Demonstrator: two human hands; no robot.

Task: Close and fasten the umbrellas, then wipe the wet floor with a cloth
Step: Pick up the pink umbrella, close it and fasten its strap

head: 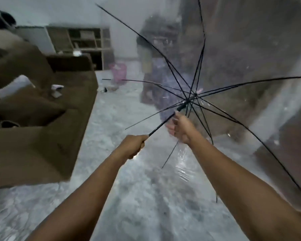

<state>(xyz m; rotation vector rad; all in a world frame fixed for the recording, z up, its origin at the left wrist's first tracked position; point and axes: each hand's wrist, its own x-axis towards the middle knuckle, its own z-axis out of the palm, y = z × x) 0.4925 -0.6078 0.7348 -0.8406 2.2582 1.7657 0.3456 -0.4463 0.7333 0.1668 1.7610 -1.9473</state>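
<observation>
A transparent umbrella (233, 70) with black ribs is open in front of me, its canopy facing away and filling the right half of the view. My left hand (132, 145) is shut around its handle at the low end of the black shaft (163, 123). My right hand (179, 127) is farther up the shaft, just below the black runner (184, 104), with fingers curled beside the shaft; blur hides whether they grip it. Water drops cling to the canopy. The pale marbled floor (146, 197) lies below.
A brown sofa (42, 136) runs along the left with a white pad and small items on it. A person sits at the far left (5, 42). A wooden shelf unit (80, 40) and a pink basket (119, 72) stand at the back. Dark furniture shows through the canopy.
</observation>
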